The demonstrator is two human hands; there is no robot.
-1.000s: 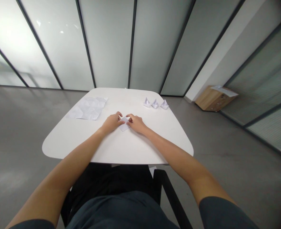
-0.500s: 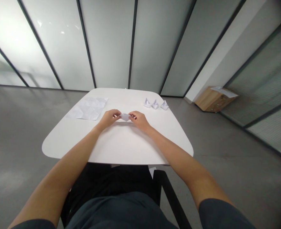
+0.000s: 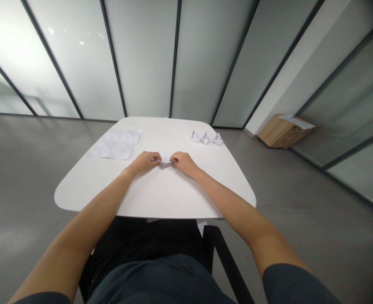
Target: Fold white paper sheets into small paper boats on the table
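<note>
Midway across the white table, a folded piece is pinched at its sides by the left hand and right hand, its shaping seemingly unfinished; three paper boats, apparently completed, are lined up farther right; flat creased paper is left unshaped.

One left hand and one right hand give a hand count of two. Folded paper piece between the hands: quantity one. Folded paper boats: quantity three. Flat creased paper: at least one sheet; exact quantity cannot be determined. White table: quantity one. Wood-coloured box: quantity one. Dark sleeves: quantity two. Black armrest: quantity one visible.
</note>
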